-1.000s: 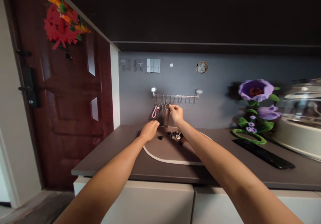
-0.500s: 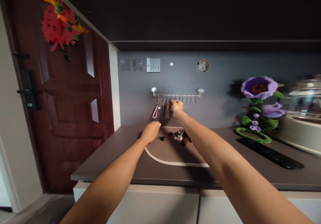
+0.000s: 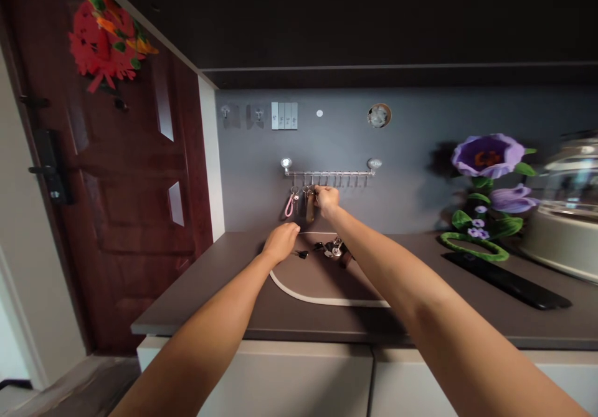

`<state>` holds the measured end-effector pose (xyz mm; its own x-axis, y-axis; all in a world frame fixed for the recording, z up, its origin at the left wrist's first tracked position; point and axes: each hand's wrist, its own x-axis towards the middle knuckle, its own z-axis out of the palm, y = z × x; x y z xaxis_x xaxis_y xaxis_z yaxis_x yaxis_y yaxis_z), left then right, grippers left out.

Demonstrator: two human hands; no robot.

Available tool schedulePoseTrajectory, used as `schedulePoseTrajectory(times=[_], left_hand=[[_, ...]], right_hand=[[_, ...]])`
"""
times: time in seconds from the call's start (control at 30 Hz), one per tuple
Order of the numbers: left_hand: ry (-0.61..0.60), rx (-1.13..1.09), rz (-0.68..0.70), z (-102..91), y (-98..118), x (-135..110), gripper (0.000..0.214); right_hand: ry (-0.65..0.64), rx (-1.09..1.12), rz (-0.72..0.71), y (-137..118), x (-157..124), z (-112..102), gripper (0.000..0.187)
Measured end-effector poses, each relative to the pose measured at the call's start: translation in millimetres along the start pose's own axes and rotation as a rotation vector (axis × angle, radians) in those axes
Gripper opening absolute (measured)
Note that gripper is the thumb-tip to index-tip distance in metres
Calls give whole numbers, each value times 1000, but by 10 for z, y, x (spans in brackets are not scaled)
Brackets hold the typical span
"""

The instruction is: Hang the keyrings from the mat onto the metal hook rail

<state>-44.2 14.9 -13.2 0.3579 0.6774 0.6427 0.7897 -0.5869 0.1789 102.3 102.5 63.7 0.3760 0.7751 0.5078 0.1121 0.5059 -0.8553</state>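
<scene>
My right hand (image 3: 327,199) is raised to the hook rail (image 3: 331,173) on the wall. Its fingers are pinched around a key ring with a brown fob (image 3: 309,207), which hangs just left of the fingertips. Left of that, a pink strap with keys (image 3: 290,204) hangs from a hook. Low over the counter is my left hand (image 3: 281,242), fingers closed; whatever they hold is hidden. Beside it, a small black key (image 3: 303,254) lies on a white-edged mat (image 3: 317,283). Several keys (image 3: 331,249) lie on the mat too, partly behind my right forearm.
A dark shelf (image 3: 346,24) overhangs the counter. On the right stand a purple fabric flower (image 3: 488,155), a long black object (image 3: 507,280) and a clear-domed appliance (image 3: 567,230). A brown door (image 3: 126,230) is on the left. Two clear hooks are on the wall.
My right hand has shifted slightly left along the rail with the brown fob, now closer to the neighbouring hanging key. My left hand has barely moved. The view has tilted down slightly.
</scene>
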Motion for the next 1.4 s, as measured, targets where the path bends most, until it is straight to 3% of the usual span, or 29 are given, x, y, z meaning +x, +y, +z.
schedulePoseTrajectory(times=[0.13,0.47,0.63,0.77,0.97,1.2,1.4], left_hand=[[-6,15,-7,-10,-3,-2,31],[-9,25,1,2,-39,-1,31],[-20,-12,23,-5,-55,-15,30],[-20,-61,36,-17,-69,-21,30],[-55,-126,72,-71,-82,-30,27],[-167,-176,118,-126,-79,-63,25],[-274,-152,136,-111,-112,-79,25]], right_hand=[[5,68,152,-6,-74,-10,15],[-144,143,217,-47,-176,-128,9],[-145,-28,92,-48,-220,-203,17],[-109,-156,88,-132,-349,-285,26],[-190,-287,9,-173,-655,-432,23],[-445,-647,-265,88,-1018,-666,23],[-685,-836,-431,145,-1054,-758,22]])
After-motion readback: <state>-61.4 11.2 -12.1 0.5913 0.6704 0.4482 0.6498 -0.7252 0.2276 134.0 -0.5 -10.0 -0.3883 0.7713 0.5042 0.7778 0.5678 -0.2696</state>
